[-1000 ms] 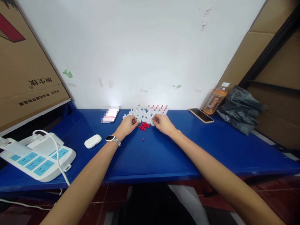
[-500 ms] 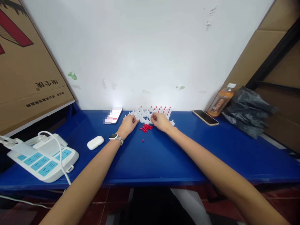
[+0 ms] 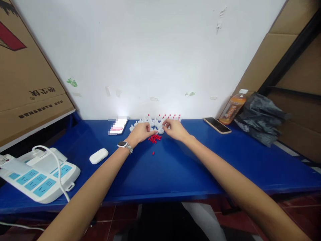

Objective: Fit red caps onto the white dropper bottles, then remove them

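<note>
My left hand (image 3: pixel 141 132) is at the front of a group of white nozzle caps (image 3: pixel 151 123), its thumb stretched toward the small red caps (image 3: pixel 154 138) and apart from the curled index finger. I see nothing between them. Opposite it, my right hand (image 3: pixel 175 129) has thumb and index finger curled to a pinch beside a single white nozzle cap (image 3: pixel 161 131). Whatever those fingertips hold is too small to make out. Behind the right hand stand white pieces with red tips (image 3: pixel 175 116). One red cap (image 3: pixel 153 153) lies apart, nearer me.
On the blue table (image 3: pixel 160 174), a white power strip (image 3: pixel 42 182) with cables and a white earbud case (image 3: pixel 98 156) lie left. A lit phone (image 3: pixel 119 126) rests near the wall. Right are a dark phone (image 3: pixel 217 125), an orange drink bottle (image 3: pixel 232 107) and a black plastic bag (image 3: pixel 258 117).
The left thumb has stretched out to the right, away from its index finger. My right hand has shifted slightly, and a white nozzle cap now shows beside its fingertips. The whole view has tilted a little.
</note>
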Demonstrator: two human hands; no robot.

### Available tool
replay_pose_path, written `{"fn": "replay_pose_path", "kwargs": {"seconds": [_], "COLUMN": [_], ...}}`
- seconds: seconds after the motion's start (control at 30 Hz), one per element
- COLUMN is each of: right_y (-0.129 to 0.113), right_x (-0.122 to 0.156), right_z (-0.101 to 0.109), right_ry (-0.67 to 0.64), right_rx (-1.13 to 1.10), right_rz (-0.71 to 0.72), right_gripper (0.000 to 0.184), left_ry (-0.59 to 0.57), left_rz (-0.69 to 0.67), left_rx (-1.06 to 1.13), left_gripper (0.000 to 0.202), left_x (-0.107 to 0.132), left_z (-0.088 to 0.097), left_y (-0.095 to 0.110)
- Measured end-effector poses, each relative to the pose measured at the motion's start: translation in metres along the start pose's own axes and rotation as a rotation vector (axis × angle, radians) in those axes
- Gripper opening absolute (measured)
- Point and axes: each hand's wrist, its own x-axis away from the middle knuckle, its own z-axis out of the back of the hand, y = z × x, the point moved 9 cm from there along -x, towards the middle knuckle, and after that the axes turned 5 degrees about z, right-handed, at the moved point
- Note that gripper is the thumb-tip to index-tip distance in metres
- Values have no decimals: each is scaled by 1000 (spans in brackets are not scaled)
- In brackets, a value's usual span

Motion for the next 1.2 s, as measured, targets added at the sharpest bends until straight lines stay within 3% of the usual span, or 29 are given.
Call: {"fn": "replay_pose_path", "kwargs": {"seconds": [0.17,0.37,0.57,0.7,0.9,1.07,1.2], "right_y": [3,10,25,44,62,15,-22], "right_x": [19,31,50,71,85,80,77], "right_z": [19,16,54,66,41,21,-6], "right_ry": [24,48,322,379,239,162,6], "right_rx": [140,31,-133,-167,-211,-181,-212], "right_rz": [-35,-25,-145,-252,-334,-122,12], "right_gripper": [15,15,26,30,24,20,19], "left_ry": [-39,44,52,-4,-256,-485,-524], "left_rz": [3,66,28,-48,-55,56,64], "left_rx": [-68,-87,3,94,227,357,342], "left_gripper": [34,29,33,40,41,37,35], "left_x": [-16,-19,2,22,43,64,67], "left_z": [-19,-14,-4,-5,-19,-22,-21], "left_y": [-2,-15,-1,19,41,30,21]}}
